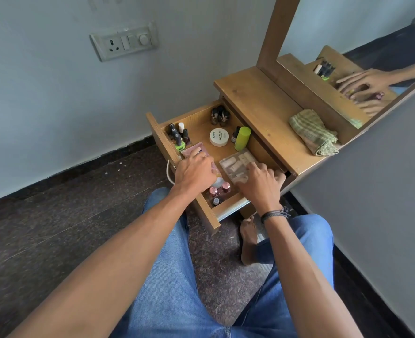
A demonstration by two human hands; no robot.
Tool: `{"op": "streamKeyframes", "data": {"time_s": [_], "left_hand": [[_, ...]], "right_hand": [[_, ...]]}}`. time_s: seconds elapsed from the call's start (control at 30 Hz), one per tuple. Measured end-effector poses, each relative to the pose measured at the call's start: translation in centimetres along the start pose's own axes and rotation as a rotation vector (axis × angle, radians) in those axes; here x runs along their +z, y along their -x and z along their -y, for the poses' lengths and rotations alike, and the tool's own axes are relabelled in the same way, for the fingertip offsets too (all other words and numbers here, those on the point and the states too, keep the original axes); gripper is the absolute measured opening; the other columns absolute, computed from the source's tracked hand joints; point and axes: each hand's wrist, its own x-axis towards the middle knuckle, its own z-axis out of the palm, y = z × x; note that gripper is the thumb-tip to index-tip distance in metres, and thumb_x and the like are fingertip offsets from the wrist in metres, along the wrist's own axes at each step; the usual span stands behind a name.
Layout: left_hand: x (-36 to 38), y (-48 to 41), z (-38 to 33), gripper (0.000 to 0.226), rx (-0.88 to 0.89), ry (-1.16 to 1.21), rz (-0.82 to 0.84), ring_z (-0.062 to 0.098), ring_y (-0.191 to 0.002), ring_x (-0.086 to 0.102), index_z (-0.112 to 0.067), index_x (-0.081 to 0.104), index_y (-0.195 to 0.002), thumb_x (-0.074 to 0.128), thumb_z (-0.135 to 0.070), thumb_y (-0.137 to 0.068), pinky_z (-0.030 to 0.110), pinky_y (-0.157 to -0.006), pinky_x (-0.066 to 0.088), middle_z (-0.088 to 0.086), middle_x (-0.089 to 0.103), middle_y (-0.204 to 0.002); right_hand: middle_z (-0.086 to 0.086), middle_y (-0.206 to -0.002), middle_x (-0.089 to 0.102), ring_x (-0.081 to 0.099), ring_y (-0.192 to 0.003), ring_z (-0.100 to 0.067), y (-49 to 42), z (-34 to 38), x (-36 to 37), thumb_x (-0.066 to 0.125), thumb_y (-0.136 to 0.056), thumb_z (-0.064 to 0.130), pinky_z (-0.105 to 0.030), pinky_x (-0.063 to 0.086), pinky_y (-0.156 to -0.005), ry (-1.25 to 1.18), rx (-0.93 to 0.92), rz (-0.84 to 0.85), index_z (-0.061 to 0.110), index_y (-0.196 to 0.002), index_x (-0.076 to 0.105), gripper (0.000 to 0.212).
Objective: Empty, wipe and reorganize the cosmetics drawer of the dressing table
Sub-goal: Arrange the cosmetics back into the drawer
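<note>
The wooden drawer of the dressing table stands pulled out, with cosmetics inside. My left hand rests on a pink flat packet at the drawer's left side, fingers curled over it. My right hand lies on a clear plastic tray of white pieces at the right side. Dark nail polish bottles cluster in the far left corner, others at the back. A white round jar and a green tube lie mid-drawer. Pink-capped bottles stand near the front.
A folded green checked cloth lies on the dressing table top. The mirror stands behind it and reflects a hand. A wall switchboard is at the upper left. My legs in jeans and a bare foot are below the drawer.
</note>
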Motion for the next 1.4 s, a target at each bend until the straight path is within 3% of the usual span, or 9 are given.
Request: {"op": "streamKeyframes", "data": {"time_s": [0.27,0.43,0.5,0.63,0.73,0.87,1.0,1.3,1.4], "left_hand": [[0.4,0.0,0.1,0.031,0.010,0.023,0.011,0.017,-0.144,0.038,-0.021,0.071,-0.116,0.053,-0.036,-0.094,0.042,-0.092,0.054,0.001,0.064,-0.134],[-0.1,0.2,-0.1,0.034,0.071,0.185,-0.038,0.018,-0.148,0.031,-0.017,0.066,-0.128,0.057,-0.028,-0.098,0.035,-0.112,0.037,0.003,0.059,-0.141],[-0.5,0.3,0.1,0.033,0.094,0.276,-0.079,0.018,-0.147,0.031,-0.014,0.066,-0.128,0.058,-0.024,-0.098,0.033,-0.115,0.031,0.004,0.060,-0.139],[-1.0,1.4,0.7,0.027,0.089,0.367,-0.176,0.019,-0.147,0.031,-0.011,0.069,-0.122,0.057,-0.016,-0.098,0.031,-0.120,0.022,0.004,0.062,-0.135],[-0.9,2.4,1.5,0.026,0.031,0.383,-0.203,0.018,-0.147,0.030,-0.012,0.069,-0.120,0.058,-0.016,-0.098,0.037,-0.120,0.029,0.002,0.060,-0.137],[-0.6,3.2,2.3,0.023,0.015,0.383,-0.194,0.018,-0.146,0.030,-0.013,0.069,-0.119,0.060,-0.017,-0.097,0.044,-0.118,0.032,0.000,0.062,-0.134],[-0.6,3.5,2.5,0.023,0.023,0.398,-0.225,0.018,-0.145,0.032,-0.012,0.069,-0.118,0.061,-0.018,-0.098,0.040,-0.120,0.030,0.000,0.062,-0.132],[-0.2,4.3,2.8,0.024,0.035,0.397,-0.257,0.019,-0.143,0.033,-0.010,0.069,-0.119,0.062,-0.015,-0.096,0.034,-0.116,0.031,0.000,0.062,-0.130],[0.0,4.4,2.9,0.024,0.042,0.369,-0.265,0.021,-0.142,0.035,-0.008,0.069,-0.118,0.060,-0.014,-0.096,0.039,-0.117,0.034,0.002,0.063,-0.130]], "right_hand": [[-0.002,-0.117,0.064,0.060,-0.114,-0.026,3.1,-1.1,2.1,0.058,-0.097,0.047,-0.044,0.023,-0.115,-0.143,-0.107,-0.202,0.019,-0.109,0.072,0.033],[-0.002,-0.113,0.065,0.061,-0.109,-0.027,2.8,-0.7,1.8,0.061,-0.095,0.044,-0.046,0.028,-0.113,-0.171,-0.099,-0.196,0.021,-0.109,0.072,0.028],[-0.003,-0.111,0.064,0.061,-0.105,-0.028,3.0,-0.9,1.7,0.063,-0.096,0.038,-0.045,0.033,-0.108,-0.227,-0.119,-0.210,0.020,-0.108,0.071,0.024],[0.000,-0.101,0.062,0.058,-0.090,-0.023,4.6,-0.7,1.0,0.065,-0.097,0.030,-0.043,0.048,-0.084,-0.433,-0.199,-0.315,0.018,-0.101,0.071,0.014],[0.008,-0.098,0.058,0.052,-0.088,-0.011,6.3,0.3,0.1,0.061,-0.100,0.048,-0.034,0.046,-0.080,-0.514,-0.278,-0.292,0.020,-0.103,0.071,0.029],[0.009,-0.119,0.055,0.051,-0.107,-0.011,8.1,1.5,-0.5,0.058,-0.092,0.070,-0.031,0.042,-0.090,-0.471,-0.404,-0.161,0.029,-0.122,0.066,0.051],[0.007,-0.133,0.049,0.050,-0.115,-0.016,8.4,1.7,-0.5,0.058,-0.090,0.070,-0.041,0.044,-0.097,-0.395,-0.413,-0.167,0.031,-0.129,0.060,0.056],[0.003,-0.144,0.043,0.048,-0.122,-0.020,9.4,1.7,-0.6,0.050,-0.085,0.084,-0.041,0.044,-0.097,-0.332,-0.412,-0.174,0.032,-0.130,0.059,0.069],[0.006,-0.143,0.043,0.046,-0.119,-0.018,9.8,2.0,-0.7,0.051,-0.086,0.081,-0.042,0.044,-0.095,-0.311,-0.444,-0.168,0.036,-0.132,0.058,0.065]]}}
